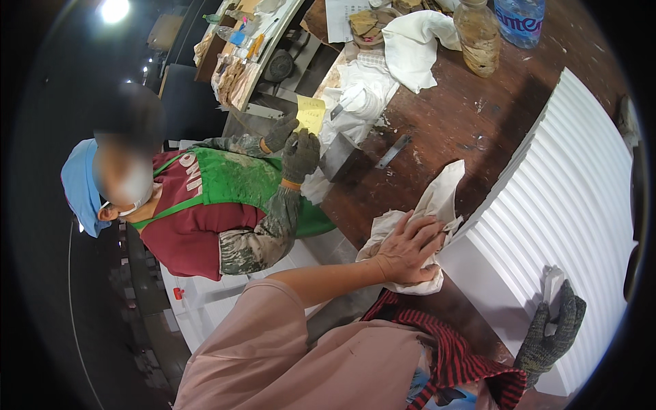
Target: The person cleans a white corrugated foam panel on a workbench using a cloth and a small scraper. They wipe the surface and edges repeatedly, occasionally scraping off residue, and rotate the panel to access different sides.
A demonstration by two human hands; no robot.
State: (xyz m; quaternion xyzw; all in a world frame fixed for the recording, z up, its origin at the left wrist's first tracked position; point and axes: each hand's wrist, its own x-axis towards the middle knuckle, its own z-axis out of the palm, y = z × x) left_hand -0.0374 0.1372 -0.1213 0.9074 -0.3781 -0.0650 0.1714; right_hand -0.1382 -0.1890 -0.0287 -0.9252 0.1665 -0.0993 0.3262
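Note:
My left hand (410,251), bare, lies palm down with spread fingers on a crumpled white cloth (447,188) at the table's edge. At the lower right, my right hand (552,336) wears a dark knitted glove. Its fingers and thumb close around a small whitish block (552,281), whose exact kind I cannot make out. That block rests against a large white ribbed panel (547,198), which bends along the right side. The cloth lies next to the panel's left edge.
Across the table (471,130), a person (225,191) in a green apron and gloves holds a yellow paper (311,114). A metal block (339,156) and a flat metal strip (394,151) lie between us. Farther back are white cloths (418,51), a cloudy bottle (478,41) and a blue-labelled bottle (521,22).

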